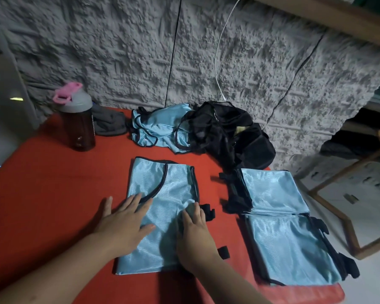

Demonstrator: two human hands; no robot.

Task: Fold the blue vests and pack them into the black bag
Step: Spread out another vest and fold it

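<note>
A blue vest with black trim lies folded lengthwise in the middle of the red table. My left hand lies flat on its left side with fingers spread. My right hand presses flat on its right part, near a black strap. To the right sits a stack of folded blue vests, reaching to the table's right edge. A crumpled blue vest lies at the back, touching the black bag, which slumps open against the wall.
A dark bottle with a grey lid and pink cap stands at the back left, beside a grey cloth. A white cable hangs down the grey textured wall. A wooden frame stands on the floor at right.
</note>
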